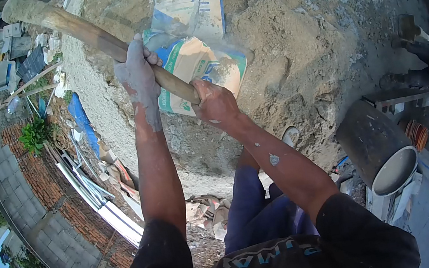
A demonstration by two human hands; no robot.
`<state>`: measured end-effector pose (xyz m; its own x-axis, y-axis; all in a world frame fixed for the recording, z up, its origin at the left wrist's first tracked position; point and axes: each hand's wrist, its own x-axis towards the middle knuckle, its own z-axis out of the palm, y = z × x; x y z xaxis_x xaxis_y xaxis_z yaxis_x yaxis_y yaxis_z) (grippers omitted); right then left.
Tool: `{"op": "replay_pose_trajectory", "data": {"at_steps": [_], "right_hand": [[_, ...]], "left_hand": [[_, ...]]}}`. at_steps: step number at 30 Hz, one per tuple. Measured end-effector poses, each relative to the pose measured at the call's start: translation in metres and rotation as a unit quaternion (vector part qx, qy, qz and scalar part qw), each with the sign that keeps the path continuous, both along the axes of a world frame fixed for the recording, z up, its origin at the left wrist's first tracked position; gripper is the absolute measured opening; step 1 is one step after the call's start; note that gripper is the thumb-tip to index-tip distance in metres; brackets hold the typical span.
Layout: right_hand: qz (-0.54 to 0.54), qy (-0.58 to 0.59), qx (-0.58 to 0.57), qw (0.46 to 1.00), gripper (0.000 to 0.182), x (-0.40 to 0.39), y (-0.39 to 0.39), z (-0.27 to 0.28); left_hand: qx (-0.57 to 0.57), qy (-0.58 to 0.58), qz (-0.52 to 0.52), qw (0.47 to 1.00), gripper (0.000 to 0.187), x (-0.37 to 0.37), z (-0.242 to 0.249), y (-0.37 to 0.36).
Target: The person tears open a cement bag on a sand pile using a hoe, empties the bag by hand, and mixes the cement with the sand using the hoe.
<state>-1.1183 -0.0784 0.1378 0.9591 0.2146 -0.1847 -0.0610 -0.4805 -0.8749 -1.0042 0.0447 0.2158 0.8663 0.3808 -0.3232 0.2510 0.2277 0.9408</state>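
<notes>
Both fists are wrapped on the wooden handle (96,37) running from upper left to frame centre, left hand (137,73) higher, right hand (214,103) lower; keep them spread and swing at the sand pile (292,58) by the cement bag (197,63), tool head probably out of view.

head-worn view, steeply downward, close over arms; fisheye, dark rounded corners

Your wooden handle (96,37) runs off the top edge, so its head is unseen; your hands hide its lower end.
</notes>
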Motion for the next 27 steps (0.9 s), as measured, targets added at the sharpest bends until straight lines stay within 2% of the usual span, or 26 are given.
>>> {"op": "replay_pose_trajectory", "data": {"at_steps": [2, 4, 5, 6, 7, 8, 9, 11, 12, 15, 18, 21, 24, 27], "right_hand": [[-0.008, 0.038, -0.008, 0.999, 0.043, -0.006, -0.010, -0.023], [-0.019, 0.163, -0.057, 0.985, 0.044, -0.057, -0.035, -0.065], [-0.009, 0.147, -0.044, 0.988, 0.045, -0.122, -0.049, -0.115], [-0.011, 0.175, -0.058, 0.983, 0.043, -0.166, -0.054, -0.127], [-0.012, 0.203, -0.073, 0.976, 0.042, -0.208, -0.060, -0.139], [-0.023, 0.280, -0.119, 0.952, 0.038, -0.225, -0.068, -0.138], [-0.002, 0.216, -0.104, 0.971, 0.034, -0.219, -0.076, -0.145], [0.038, 0.110, -0.056, 0.992, 0.028, -0.232, -0.071, -0.144], [-0.039, 0.043, -0.051, 0.997, 0.029, -0.232, -0.062, -0.140], [0.040, 0.136, -0.082, 0.987, 0.037, -0.249, -0.078, -0.141], [-0.024, 0.344, -0.103, 0.933, 0.059, -0.263, -0.091, -0.086], [0.016, 0.421, -0.137, 0.896, 0.076, -0.269, -0.107, -0.048], [0.016, 0.408, -0.154, 0.900, 0.069, -0.283, -0.118, -0.036], [0.034, 0.428, -0.149, 0.891, 0.065, -0.294, -0.121, -0.043]], "left_hand": [[0.002, 0.041, -0.017, 0.999, 0.022, 0.008, -0.035, -0.014], [-0.034, 0.101, -0.028, 0.994, 0.021, -0.029, -0.122, -0.042], [-0.020, 0.212, -0.064, 0.975, 0.018, -0.065, -0.179, -0.055], [-0.055, 0.284, -0.093, 0.953, 0.017, -0.112, -0.222, -0.072], [0.004, 0.362, -0.159, 0.918, 0.016, -0.157, -0.295, -0.073], [-0.059, 0.346, -0.149, 0.924, 0.015, -0.173, -0.303, -0.077], [-0.120, 0.331, -0.140, 0.925, 0.014, -0.180, -0.308, -0.078], [-0.082, 0.417, -0.163, 0.890, 0.015, -0.170, -0.290, -0.068], [-0.066, 0.446, -0.174, 0.875, 0.018, -0.160, -0.290, -0.070], [-0.015, 0.373, -0.177, 0.911, 0.011, -0.185, -0.285, -0.085], [-0.063, 0.336, -0.115, 0.933, 0.014, -0.234, -0.260, -0.099], [0.005, 0.330, -0.102, 0.939, 0.016, -0.256, -0.218, -0.123], [0.020, 0.395, -0.080, 0.915, 0.017, -0.271, -0.207, -0.129], [0.023, 0.398, -0.053, 0.915, 0.016, -0.270, -0.170, -0.140]]}}
